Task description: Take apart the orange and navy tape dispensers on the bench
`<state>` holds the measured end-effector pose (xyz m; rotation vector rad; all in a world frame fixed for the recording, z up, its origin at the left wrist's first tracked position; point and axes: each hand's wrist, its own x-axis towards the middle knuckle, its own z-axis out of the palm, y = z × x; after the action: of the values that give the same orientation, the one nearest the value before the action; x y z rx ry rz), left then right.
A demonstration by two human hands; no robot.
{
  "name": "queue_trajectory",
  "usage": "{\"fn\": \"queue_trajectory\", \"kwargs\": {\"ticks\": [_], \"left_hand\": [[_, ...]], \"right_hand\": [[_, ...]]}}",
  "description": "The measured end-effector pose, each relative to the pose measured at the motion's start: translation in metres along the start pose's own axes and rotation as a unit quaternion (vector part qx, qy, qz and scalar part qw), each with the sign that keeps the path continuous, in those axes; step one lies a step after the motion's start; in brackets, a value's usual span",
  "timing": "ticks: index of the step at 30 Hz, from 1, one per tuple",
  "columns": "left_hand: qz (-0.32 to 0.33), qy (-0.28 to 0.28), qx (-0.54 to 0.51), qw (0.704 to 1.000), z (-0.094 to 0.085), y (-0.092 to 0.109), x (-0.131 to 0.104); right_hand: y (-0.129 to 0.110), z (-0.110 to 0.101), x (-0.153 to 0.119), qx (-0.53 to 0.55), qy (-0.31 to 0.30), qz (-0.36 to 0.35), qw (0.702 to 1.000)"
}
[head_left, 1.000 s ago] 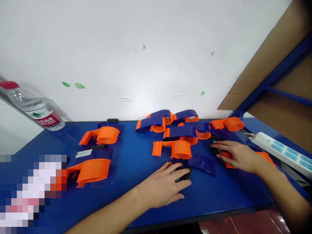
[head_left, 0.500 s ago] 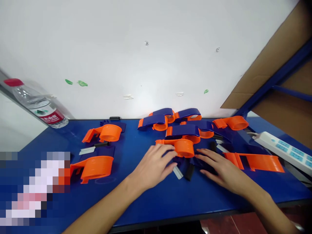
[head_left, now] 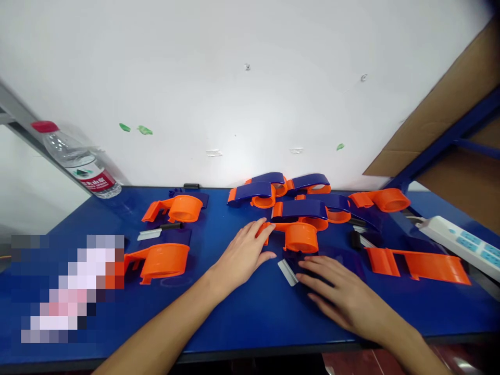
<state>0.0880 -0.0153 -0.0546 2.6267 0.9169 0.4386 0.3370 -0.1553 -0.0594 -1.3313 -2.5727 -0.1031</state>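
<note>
My left hand (head_left: 242, 255) touches the left end of an orange tape dispenser part (head_left: 301, 237), its thumb apart from the fingers. To the right, my right hand (head_left: 338, 294) lies with spread fingers over a dark blue cover (head_left: 347, 260) and near a grey metal strip (head_left: 288, 272). The black piece seen earlier by the strip is hidden, perhaps under this hand. Behind the hands stand several dispensers with blue covers (head_left: 300, 209) on orange bodies.
More orange parts lie at the left (head_left: 166, 260) and right (head_left: 437, 265). A water bottle (head_left: 91, 174) leans at the back left. A white power strip (head_left: 464, 242) is at the right, beside cardboard (head_left: 410, 130). A pixelated patch covers the lower left.
The view has shifted, moving the scene slightly rightward. My left hand has moved to the orange part's left end. My right hand has come nearer the table's front edge, over the blue cover.
</note>
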Motion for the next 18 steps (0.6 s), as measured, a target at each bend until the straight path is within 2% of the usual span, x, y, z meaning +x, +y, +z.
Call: {"fn": "queue_trajectory", "kwargs": {"ticks": [4,8,18], "left_hand": [[0.008,0.001,0.005,1.000,-0.002,-0.001,0.001],[0.016,0.001,0.006,1.000,-0.003,-0.001,0.002],[0.071,-0.025,0.012,0.997,0.003,0.014,0.001]], "right_hand": [[-0.019,0.010,0.028,0.002,-0.023,-0.019,1.000],[-0.015,0.017,0.033,-0.006,-0.037,-0.013,0.999],[0.012,0.021,-0.020,-0.068,-0.017,0.002,0.998]]}}
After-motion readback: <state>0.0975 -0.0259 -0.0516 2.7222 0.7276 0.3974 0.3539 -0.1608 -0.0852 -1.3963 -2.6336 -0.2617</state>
